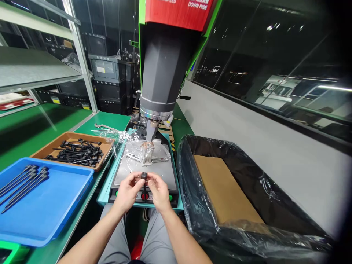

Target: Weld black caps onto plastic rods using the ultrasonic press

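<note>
Between both hands, over the front edge of the machine base, is a black rod-like part with a thick head (pixel 144 176). My left hand (pixel 128 190) pinches the head from the left, while my right hand (pixel 158 189) grips it from the right; its thin shaft points down. Beyond them, a metal fixture (pixel 147 154) stands on the steel plate (pixel 134 172), directly under the tapered tip (pixel 151 130) of the machine head. Clear plastic film lies around the fixture. A red button (pixel 145 197) shows on the base behind the shaft.
At left, a blue tray (pixel 68 205) holds several black rods in a bunch. Behind it, a brown tray (pixel 106 161) carries a pile of similar parts. A box lined with black plastic (pixel 189 205) stands at right, with cardboard (pixel 225 190) inside. The grey machine column (pixel 165 69) rises ahead.
</note>
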### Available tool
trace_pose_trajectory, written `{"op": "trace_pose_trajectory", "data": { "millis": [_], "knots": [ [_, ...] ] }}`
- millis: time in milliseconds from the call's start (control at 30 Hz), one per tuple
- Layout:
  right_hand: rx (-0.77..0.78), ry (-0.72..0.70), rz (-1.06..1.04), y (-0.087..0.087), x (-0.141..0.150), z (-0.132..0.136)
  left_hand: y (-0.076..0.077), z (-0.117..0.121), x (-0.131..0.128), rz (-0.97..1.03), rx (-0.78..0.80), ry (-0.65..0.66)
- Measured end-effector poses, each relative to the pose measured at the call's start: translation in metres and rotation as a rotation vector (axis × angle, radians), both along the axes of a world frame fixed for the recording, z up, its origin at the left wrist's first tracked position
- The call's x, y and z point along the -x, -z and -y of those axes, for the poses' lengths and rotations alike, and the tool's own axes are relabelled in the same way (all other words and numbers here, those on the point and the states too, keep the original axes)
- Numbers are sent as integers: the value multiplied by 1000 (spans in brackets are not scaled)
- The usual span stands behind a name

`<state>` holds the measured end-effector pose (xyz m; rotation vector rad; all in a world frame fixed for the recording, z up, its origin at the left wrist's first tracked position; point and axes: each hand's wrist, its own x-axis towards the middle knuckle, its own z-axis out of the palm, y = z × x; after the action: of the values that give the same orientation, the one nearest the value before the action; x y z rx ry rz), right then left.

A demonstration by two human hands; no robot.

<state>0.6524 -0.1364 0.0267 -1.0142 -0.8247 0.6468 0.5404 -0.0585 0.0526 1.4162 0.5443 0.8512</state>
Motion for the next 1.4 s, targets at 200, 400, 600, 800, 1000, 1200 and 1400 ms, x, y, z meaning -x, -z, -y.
{"op": "trace_pose_trajectory", "data": {
  "millis": [200,400,600,800,1000,1200,1400],
  "knots": [
    [172,-119,-153,18,23,6,-5,-3,-5,14,191,-108],
    [148,-178,-331,18,34,10,-2,-1,-6,62,315,-38],
    [130,-203,-433,16,35,11,-3,1,-6,80,367,-15],
    [139,-275,-596,16,36,14,-2,1,-5,69,412,7],
    [152,-310,-691,17,36,16,-4,1,-6,76,406,40],
    [121,-290,-691,20,39,17,-1,0,-6,76,404,37],
    [106,-234,-660,19,41,17,5,-2,-5,73,424,63]
  ]
}}
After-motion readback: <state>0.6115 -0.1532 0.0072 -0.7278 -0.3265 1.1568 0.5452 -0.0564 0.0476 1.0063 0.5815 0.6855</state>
